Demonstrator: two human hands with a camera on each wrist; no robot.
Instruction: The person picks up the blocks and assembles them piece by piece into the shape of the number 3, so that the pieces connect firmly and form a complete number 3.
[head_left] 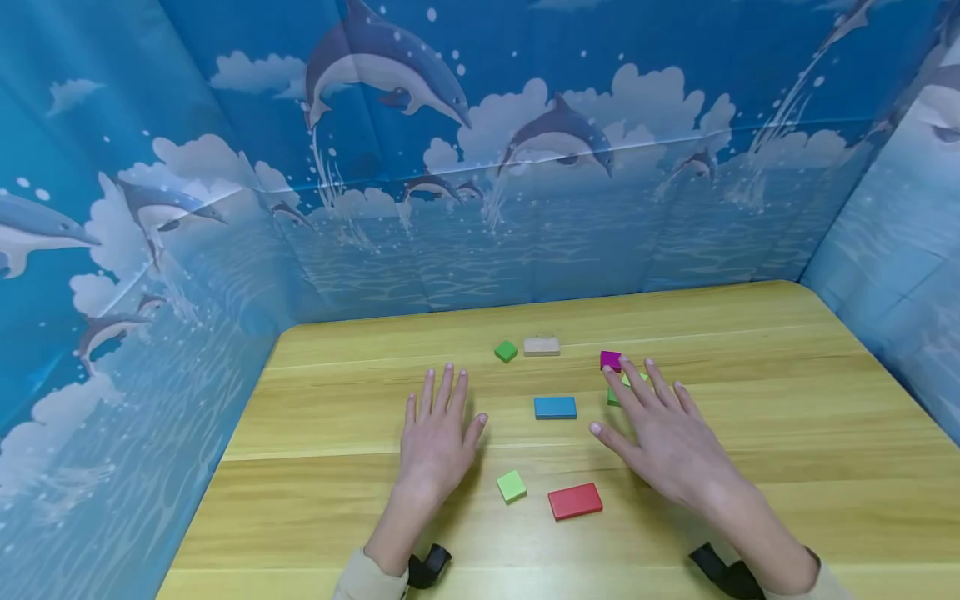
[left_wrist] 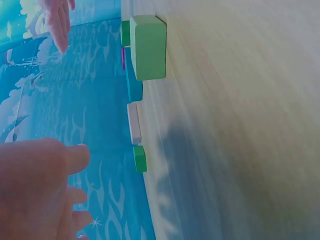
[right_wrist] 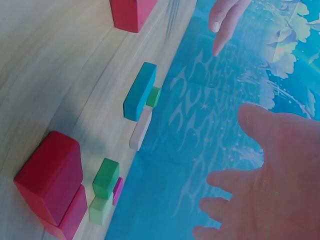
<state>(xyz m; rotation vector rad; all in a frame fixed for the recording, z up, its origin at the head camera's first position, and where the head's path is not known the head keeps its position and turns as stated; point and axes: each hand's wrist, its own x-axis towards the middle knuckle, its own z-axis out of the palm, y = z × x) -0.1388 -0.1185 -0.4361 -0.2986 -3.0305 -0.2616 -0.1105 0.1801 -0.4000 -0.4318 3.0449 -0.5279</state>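
Hovering near colored blocks point(head_left: 555, 407) — two spread hands point(head_left: 437, 442) point(head_left: 667, 440).

Above a table point(head_left: 300, 467), the left hand point(head_left: 437, 446) and right hand point(head_left: 671, 446) flank a central block point(head_left: 555, 407). Two blocks point(head_left: 575, 502) lie nearer, two other blocks point(head_left: 542, 347) farther back; a backdrop point(head_left: 465, 275) rises behind.

Wood-grain table point(head_left: 330, 417) — small blocks point(head_left: 555, 408): red, blue, green, magenta, whitish
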